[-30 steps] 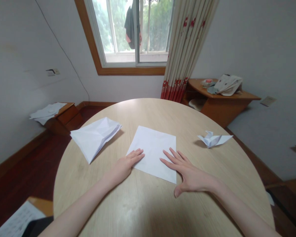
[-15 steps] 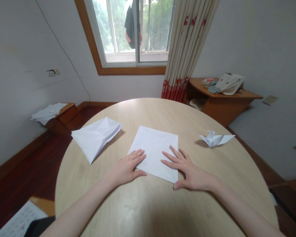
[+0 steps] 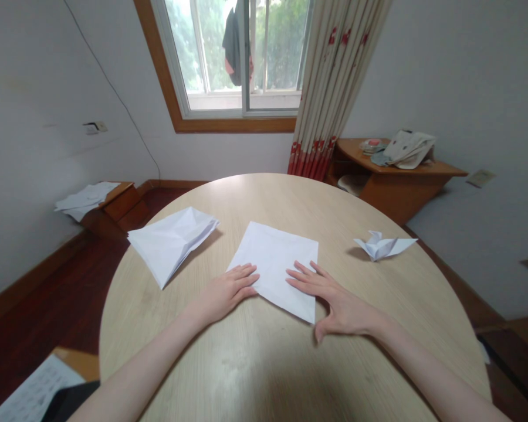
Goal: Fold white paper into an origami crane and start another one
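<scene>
A white sheet of paper (image 3: 275, 258) lies in the middle of the round table, its near edge slanting down to the right. My left hand (image 3: 229, 290) rests flat over the sheet's left near corner, with the fingers stretched out side by side and the thumb along the near edge. On the right side of the sheet, the fingers of my right hand (image 3: 328, 296) lie spread on the paper. The right thumb points toward me, off the paper by its near right corner. Neither hand grips anything.
On the left of the table (image 3: 246, 363) lies a stack of creased white paper (image 3: 176, 237). A folded paper bird (image 3: 381, 246) stands on the right. Beyond the table are a desk with a cloth bag (image 3: 409, 149), a curtain (image 3: 330, 88) and a window.
My left thumb has drawn in toward its fingers. My right fingers have come closer together, and the right thumb has slid off the paper's corner toward me.
</scene>
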`<state>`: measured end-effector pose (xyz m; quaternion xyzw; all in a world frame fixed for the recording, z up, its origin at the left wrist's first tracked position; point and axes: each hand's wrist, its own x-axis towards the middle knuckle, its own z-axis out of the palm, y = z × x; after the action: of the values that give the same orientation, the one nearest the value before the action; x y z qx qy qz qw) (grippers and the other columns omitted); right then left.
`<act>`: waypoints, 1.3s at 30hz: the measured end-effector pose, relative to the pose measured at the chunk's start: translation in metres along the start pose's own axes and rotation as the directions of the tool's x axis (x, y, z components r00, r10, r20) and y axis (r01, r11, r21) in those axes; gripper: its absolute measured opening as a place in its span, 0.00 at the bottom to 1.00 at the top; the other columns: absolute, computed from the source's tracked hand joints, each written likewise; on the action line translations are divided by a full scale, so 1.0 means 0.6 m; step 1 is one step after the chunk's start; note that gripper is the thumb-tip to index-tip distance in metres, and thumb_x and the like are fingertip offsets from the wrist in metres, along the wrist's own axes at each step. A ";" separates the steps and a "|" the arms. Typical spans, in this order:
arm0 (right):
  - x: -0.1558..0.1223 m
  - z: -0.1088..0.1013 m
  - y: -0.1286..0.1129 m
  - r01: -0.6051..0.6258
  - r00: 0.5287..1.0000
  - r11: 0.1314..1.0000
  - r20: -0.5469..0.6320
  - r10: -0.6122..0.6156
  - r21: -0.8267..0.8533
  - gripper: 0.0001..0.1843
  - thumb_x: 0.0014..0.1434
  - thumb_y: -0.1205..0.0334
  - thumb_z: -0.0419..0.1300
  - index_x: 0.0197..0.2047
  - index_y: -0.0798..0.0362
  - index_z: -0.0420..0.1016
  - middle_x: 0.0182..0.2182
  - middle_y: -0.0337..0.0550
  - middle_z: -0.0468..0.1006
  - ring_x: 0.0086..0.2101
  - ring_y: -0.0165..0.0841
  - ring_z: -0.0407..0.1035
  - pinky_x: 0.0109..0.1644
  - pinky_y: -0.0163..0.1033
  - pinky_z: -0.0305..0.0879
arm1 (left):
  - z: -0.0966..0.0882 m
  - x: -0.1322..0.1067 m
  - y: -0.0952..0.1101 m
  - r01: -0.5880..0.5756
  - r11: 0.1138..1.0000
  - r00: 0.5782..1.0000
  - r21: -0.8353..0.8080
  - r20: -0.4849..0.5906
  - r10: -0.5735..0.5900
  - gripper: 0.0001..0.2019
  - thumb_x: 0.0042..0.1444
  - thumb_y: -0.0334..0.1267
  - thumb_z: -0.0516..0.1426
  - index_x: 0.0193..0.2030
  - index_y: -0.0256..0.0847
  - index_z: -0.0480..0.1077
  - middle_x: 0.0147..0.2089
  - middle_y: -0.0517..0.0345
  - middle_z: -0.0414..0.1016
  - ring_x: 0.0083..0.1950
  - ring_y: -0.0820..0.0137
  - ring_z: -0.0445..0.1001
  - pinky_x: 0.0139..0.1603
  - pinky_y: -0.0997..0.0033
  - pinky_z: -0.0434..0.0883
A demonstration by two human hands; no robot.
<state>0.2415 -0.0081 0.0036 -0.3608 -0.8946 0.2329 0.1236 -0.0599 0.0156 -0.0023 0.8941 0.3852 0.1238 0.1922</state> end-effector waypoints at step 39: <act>0.020 0.021 -0.009 -0.408 0.710 0.893 -0.548 0.442 0.191 0.28 0.60 0.36 0.47 0.20 0.48 0.52 0.18 0.36 0.63 0.22 0.32 0.60 0.26 0.36 0.54 | 0.008 -0.004 0.017 -0.107 0.984 0.978 -0.142 -0.192 0.079 0.15 0.66 0.44 0.51 0.36 0.40 0.74 0.40 0.55 0.75 0.42 0.68 0.73 0.44 0.69 0.69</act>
<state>0.2251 -0.0070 -0.0037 -0.6064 -0.6999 0.1593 0.3423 -0.0536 0.0062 -0.0024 0.8785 0.3485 0.2442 0.2170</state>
